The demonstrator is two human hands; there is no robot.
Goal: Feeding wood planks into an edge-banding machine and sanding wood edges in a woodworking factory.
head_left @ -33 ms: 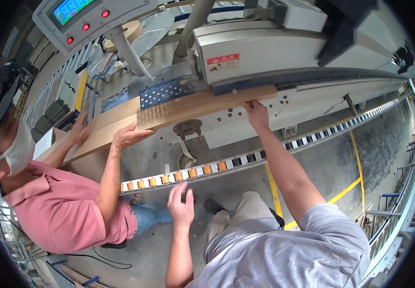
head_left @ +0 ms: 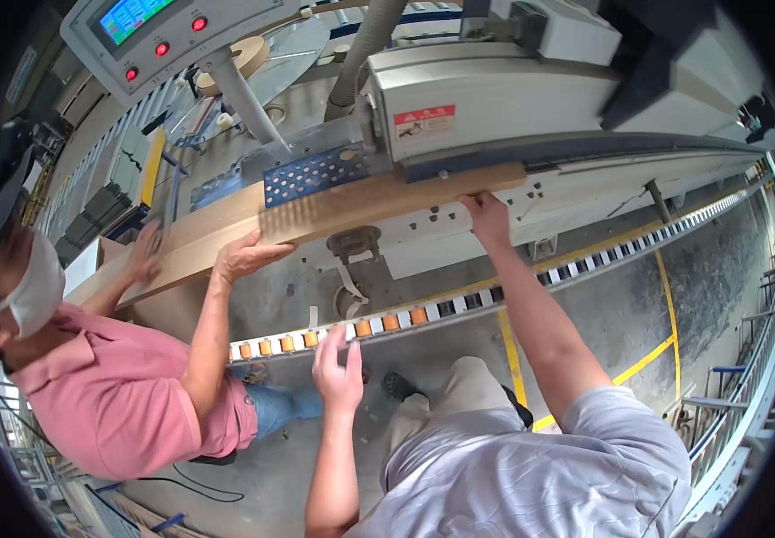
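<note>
A long light-brown wooden board (head_left: pixel 333 208) lies along the front of a grey machine, its right end beneath the machine's long housing. My right hand (head_left: pixel 488 215) reaches out to the board's near edge by that end, fingers closed on it. Held in the air above a roller rail, my left hand (head_left: pixel 339 377) is empty with its fingers apart. On the left, a co-worker in a pink shirt supports the board with one hand (head_left: pixel 248 256) under its near edge. The co-worker's other hand (head_left: pixel 143 255) is farther left beside the board, blurred.
The grey machine (head_left: pixel 531 94) runs along the far side, with a blue perforated plate (head_left: pixel 311 177). A control panel (head_left: pixel 168 36) with a screen and red buttons stands upper left. The roller rail (head_left: pixel 472 302) crosses between me and the machine, above yellow floor lines (head_left: pixel 511 359).
My left hand has risen slightly away from my body, toward the roller rail. The whole view has shifted a little; my right hand stays at the board's edge.
</note>
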